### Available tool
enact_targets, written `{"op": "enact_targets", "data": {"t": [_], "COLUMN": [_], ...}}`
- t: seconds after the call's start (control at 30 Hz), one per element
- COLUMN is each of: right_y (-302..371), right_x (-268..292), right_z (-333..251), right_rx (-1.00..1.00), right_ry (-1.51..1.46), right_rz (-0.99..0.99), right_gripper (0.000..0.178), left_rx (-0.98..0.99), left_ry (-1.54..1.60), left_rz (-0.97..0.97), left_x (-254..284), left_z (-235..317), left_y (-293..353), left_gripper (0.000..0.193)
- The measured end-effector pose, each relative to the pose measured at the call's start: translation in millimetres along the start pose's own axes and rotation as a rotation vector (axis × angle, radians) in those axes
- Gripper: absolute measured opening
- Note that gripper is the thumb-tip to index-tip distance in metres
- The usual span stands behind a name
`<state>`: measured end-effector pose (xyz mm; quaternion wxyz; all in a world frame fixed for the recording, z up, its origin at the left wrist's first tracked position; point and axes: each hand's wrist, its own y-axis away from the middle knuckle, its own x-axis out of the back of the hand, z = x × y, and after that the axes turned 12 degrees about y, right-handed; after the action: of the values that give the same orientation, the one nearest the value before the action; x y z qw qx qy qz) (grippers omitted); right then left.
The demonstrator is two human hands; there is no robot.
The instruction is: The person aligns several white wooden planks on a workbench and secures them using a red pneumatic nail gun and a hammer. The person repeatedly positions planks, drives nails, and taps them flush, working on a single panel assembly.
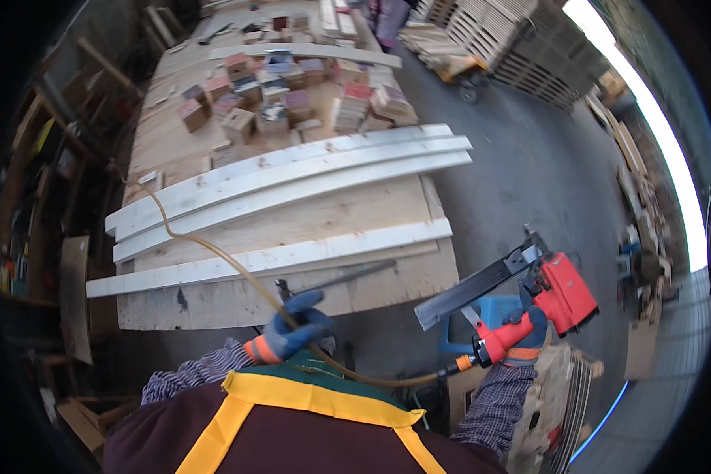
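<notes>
My right hand (532, 336), in a blue glove with an orange cuff, is closed round the handle of a red pneumatic nail gun (562, 296). Its long dark magazine (482, 286) points left, off the table's right corner. A yellowish air hose (239, 267) runs from the table to the fitting under the handle. In front of my body, my left hand (296, 330), gloved alike, has its fingers partly curled about that hose. Just beyond it, a dark hammer-like tool (340, 276) lies near the table's front edge.
On the wooden table (158, 310) lie several long white-faced boards (292, 170). Farther back are many small wood blocks (272, 95). A blue stool (494, 312) stands below the nail gun. Stacked pallets (521, 47) and a wheeled cart (468, 75) are at far right; another person (391, 20) is beyond the table.
</notes>
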<state>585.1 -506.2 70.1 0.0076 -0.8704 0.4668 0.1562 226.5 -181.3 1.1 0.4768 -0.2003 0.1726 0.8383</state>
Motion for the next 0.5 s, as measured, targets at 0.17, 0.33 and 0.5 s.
{"op": "enact_targets", "data": {"t": [0.17, 0.33, 0.5], "right_y": [34.7, 39.2, -38.5], "right_x": [106.3, 106.5, 96.5], "right_z": [7.5, 8.1, -9.7], "right_rx": [-0.318, -0.506, -0.567], "right_ry": [0.02, 0.094, 0.215], "right_rz": [0.219, 0.36, 0.315], "right_gripper": [0.055, 0.034, 0.032], "left_rx": [0.692, 0.775, 0.766], "left_ry": [-0.733, -0.812, -0.631], "left_rz": [-0.636, -0.862, -0.894], "left_x": [-8.3, -4.6, -32.3], "left_z": [-73.8, -96.4, -73.2], "left_y": [-25.8, -61.4, -131.6], "left_gripper": [0.052, 0.065, 0.061]}}
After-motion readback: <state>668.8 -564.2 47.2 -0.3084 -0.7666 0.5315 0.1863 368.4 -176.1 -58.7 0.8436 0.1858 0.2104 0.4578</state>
